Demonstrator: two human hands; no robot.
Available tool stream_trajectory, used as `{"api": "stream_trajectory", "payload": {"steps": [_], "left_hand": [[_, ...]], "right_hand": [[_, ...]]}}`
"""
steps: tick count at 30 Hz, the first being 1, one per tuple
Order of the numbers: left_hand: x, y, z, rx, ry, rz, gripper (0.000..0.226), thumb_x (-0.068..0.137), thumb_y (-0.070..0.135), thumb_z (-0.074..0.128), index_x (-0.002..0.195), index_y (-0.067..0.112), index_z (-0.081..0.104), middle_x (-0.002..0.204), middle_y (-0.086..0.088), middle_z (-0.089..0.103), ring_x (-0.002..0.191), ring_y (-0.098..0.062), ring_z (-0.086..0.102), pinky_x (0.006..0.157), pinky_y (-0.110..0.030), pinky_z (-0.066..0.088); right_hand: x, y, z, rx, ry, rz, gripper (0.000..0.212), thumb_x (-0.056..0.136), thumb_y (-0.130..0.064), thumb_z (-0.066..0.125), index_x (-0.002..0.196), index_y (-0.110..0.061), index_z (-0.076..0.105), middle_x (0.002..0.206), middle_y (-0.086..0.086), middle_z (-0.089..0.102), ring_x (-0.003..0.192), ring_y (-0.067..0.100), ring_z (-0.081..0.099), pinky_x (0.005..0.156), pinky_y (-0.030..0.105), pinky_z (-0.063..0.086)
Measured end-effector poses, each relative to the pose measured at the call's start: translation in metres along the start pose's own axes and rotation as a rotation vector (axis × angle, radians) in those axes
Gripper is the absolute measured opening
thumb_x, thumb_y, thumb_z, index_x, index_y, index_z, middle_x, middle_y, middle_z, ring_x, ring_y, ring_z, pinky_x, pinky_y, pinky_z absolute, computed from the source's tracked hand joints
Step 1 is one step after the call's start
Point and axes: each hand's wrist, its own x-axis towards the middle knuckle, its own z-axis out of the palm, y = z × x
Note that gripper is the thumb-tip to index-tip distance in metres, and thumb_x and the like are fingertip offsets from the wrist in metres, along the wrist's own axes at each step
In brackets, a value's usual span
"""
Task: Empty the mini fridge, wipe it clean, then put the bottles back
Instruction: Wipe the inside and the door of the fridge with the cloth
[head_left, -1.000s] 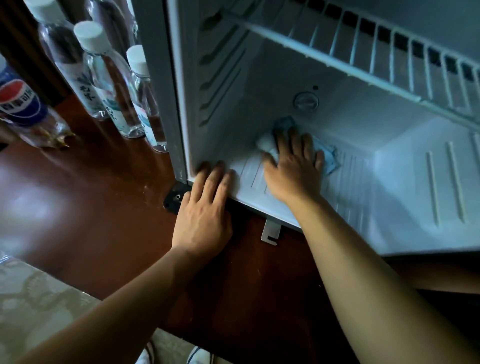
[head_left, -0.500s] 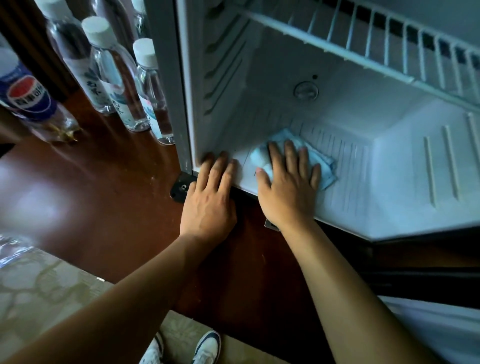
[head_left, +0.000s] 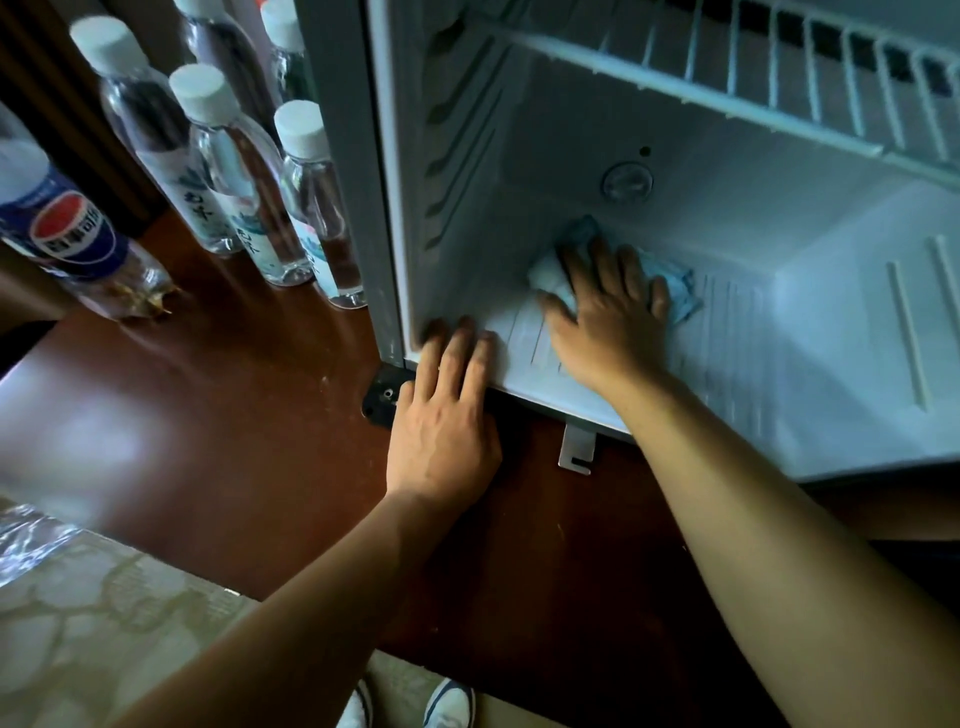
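The mini fridge (head_left: 810, 332) stands open with a bare white ribbed floor. My right hand (head_left: 608, 317) presses flat on a light blue cloth (head_left: 675, 283) on that floor, near the back left corner. My left hand (head_left: 447, 415) lies flat, fingers together, on the fridge's front left bottom edge, holding nothing. Several clear water bottles (head_left: 239, 176) with white caps stand on the wooden surface left of the fridge. A Pepsi bottle (head_left: 67, 234) stands further left.
A white wire shelf (head_left: 753, 78) spans the top of the fridge interior. The dark wooden surface (head_left: 197, 415) stretches in front and to the left. A patterned carpet (head_left: 93, 634) and my shoes (head_left: 447, 701) show below. A metal bracket (head_left: 576, 449) sticks out under the fridge.
My right hand has pushed the cloth from the front of the fridge floor back toward the rear left corner. My left hand stays on the front edge.
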Motion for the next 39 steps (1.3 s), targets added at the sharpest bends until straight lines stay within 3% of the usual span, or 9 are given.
{"api": "stream_trajectory", "payload": {"steps": [9,15,21,27,31,35,39], "left_hand": [[0.0,-0.002,0.003,0.01,0.011,0.003,0.073,0.078,0.026,0.038,0.149,0.012,0.031,0.155,-0.01,0.034,0.143,-0.031,0.02,0.105,-0.048,0.041],[0.0,-0.004,0.004,-0.021,0.042,0.013,0.071,0.08,0.025,0.041,0.149,0.012,0.034,0.156,-0.009,0.033,0.145,-0.03,0.021,0.105,-0.048,0.042],[-0.001,-0.002,0.005,-0.052,0.043,0.017,0.074,0.078,0.025,0.041,0.15,0.013,0.033,0.157,-0.008,0.03,0.145,-0.031,0.021,0.104,-0.049,0.042],[0.0,-0.001,0.003,-0.063,0.038,0.014,0.073,0.078,0.023,0.041,0.15,0.012,0.033,0.157,-0.01,0.032,0.144,-0.032,0.021,0.104,-0.049,0.041],[0.001,-0.002,0.004,-0.058,0.033,0.016,0.073,0.079,0.024,0.039,0.15,0.012,0.031,0.157,-0.01,0.032,0.144,-0.032,0.021,0.104,-0.049,0.041],[0.0,-0.003,0.004,-0.059,0.025,0.018,0.074,0.079,0.023,0.042,0.151,0.012,0.031,0.158,-0.009,0.032,0.145,-0.032,0.019,0.107,-0.049,0.038],[-0.003,-0.003,0.001,-0.107,0.003,0.009,0.076,0.079,0.016,0.056,0.151,0.011,0.033,0.159,-0.009,0.031,0.147,-0.033,0.02,0.107,-0.052,0.039]], "right_hand": [[-0.044,-0.014,-0.006,0.037,0.011,-0.024,0.067,0.092,-0.063,0.014,0.15,-0.033,0.031,0.16,-0.002,0.023,0.149,0.024,0.012,0.117,0.054,0.008],[-0.1,-0.021,-0.007,0.027,0.024,-0.011,0.062,0.097,-0.06,0.012,0.15,-0.035,0.033,0.159,-0.001,0.026,0.149,0.022,0.014,0.118,0.053,0.01],[-0.093,-0.012,-0.007,0.03,-0.002,-0.015,0.062,0.094,-0.063,0.014,0.149,-0.039,0.029,0.16,-0.005,0.023,0.15,0.02,0.011,0.119,0.05,0.006],[-0.056,-0.003,-0.01,0.029,-0.005,0.0,0.064,0.095,-0.057,0.0,0.15,-0.038,0.027,0.16,-0.003,0.023,0.15,0.022,0.011,0.117,0.052,0.01],[-0.046,-0.003,-0.006,0.076,0.025,0.029,0.062,0.096,-0.056,0.0,0.15,-0.04,0.026,0.16,-0.005,0.022,0.15,0.02,0.009,0.117,0.051,0.007],[-0.055,-0.009,-0.006,0.045,0.046,0.04,0.059,0.097,-0.055,0.012,0.15,-0.037,0.029,0.16,-0.002,0.023,0.15,0.023,0.011,0.117,0.052,0.007],[-0.074,-0.012,-0.005,0.084,0.021,0.102,0.062,0.094,-0.062,0.013,0.15,-0.04,0.027,0.162,-0.006,0.018,0.15,0.018,0.004,0.119,0.05,0.002]]}}
